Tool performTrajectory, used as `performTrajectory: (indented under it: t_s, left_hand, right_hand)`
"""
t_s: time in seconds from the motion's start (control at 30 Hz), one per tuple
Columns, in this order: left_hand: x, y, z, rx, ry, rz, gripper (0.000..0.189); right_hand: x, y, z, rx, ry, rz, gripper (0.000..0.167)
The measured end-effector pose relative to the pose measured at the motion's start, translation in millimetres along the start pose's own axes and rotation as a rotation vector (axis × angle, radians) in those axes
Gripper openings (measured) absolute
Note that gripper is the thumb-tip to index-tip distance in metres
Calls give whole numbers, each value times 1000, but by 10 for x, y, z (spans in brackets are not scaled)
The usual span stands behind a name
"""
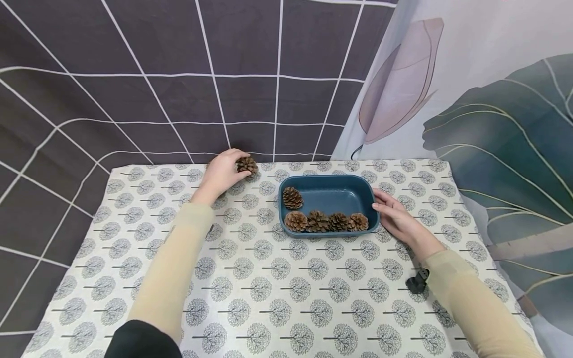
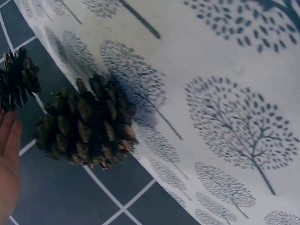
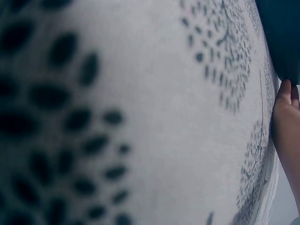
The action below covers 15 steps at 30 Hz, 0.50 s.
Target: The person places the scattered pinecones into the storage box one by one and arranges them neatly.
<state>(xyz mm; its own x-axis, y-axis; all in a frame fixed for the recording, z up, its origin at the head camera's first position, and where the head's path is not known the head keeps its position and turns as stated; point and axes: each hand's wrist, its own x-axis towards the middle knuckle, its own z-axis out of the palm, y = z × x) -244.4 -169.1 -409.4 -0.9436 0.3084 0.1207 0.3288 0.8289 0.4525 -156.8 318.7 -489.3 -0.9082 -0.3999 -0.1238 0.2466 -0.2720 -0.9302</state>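
Observation:
Near the back edge of the table, my left hand [image 1: 222,171] grips a brown pine cone [image 1: 246,165] between thumb and fingers. In the left wrist view this held pine cone [image 2: 19,77] shows at the left edge, above the fingertips. Another pine cone [image 2: 86,124] lies closer to that camera, mostly hidden behind the left hand and wrist in the head view. My right hand [image 1: 396,218] holds the right end of a blue rectangular dish [image 1: 331,180], thumb at its rim. Several pine cones [image 1: 317,221] line the dish's front side, and one [image 1: 293,198] sits at its left end.
A white cloth [image 1: 259,288] with a tree print covers the table. Behind it hangs a dark cloth [image 1: 246,99] with white grid lines, and a leaf-patterned curtain [image 1: 501,149] hangs at the right. A small black device [image 1: 418,281] is at my right wrist.

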Motion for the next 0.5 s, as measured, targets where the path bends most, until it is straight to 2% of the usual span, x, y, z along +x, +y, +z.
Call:
performTrajectory:
  t_s: [0.27,0.5]
  left_hand:
    - [11,174,6,-42,12,35,51]
    - [16,349,53,-50,18,95,52]
  right_hand:
    - [3,9,-5,-1,-10,-6,43]
    - [0,2,6,0,2,3,43]
